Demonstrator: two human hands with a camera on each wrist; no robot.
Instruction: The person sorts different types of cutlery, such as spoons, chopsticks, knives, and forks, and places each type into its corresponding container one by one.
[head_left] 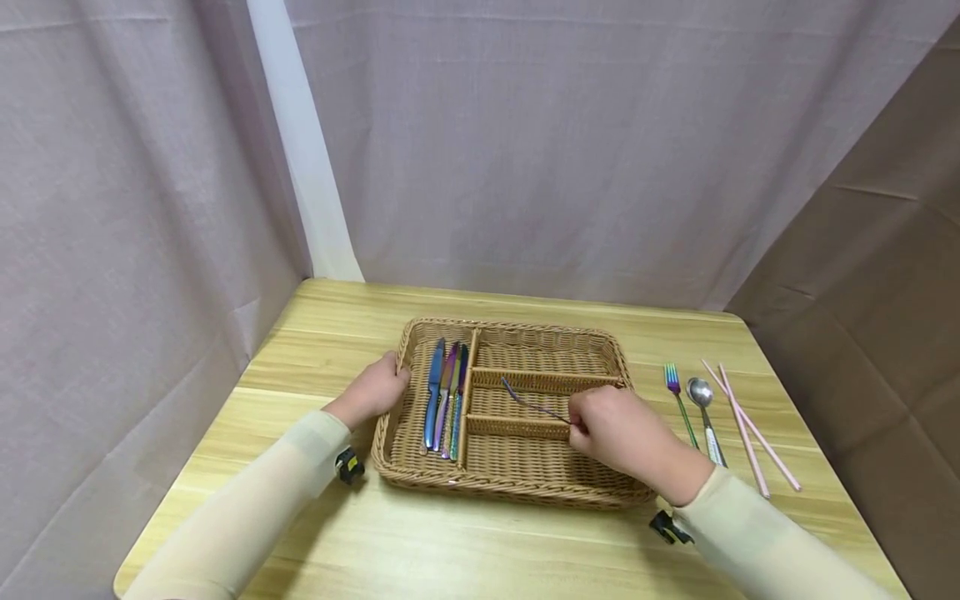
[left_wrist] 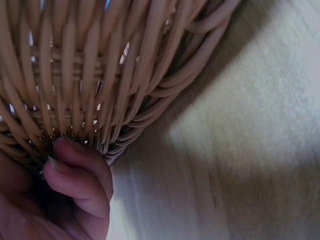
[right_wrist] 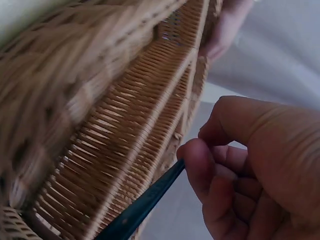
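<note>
Knives are in the wicker tray [head_left: 517, 486]; one thin utensil [head_left: 528, 405] is in hand above it, and a few pieces remain outside.
Several knives [head_left: 446, 393] lie side by side in the tray's left compartment, so that part looks done. The right hand [head_left: 617, 429] pinches the utensil by one end over the tray's middle right-hand compartment, not yet let go; seen edge-on, its kind is hard to tell. The left hand [head_left: 377, 388] grips the tray's left side with curled fingers. Apparently left to handle, a fork [head_left: 679, 403], a spoon [head_left: 702, 398] and pink chopsticks [head_left: 742, 429] lie to the tray's right.
</note>
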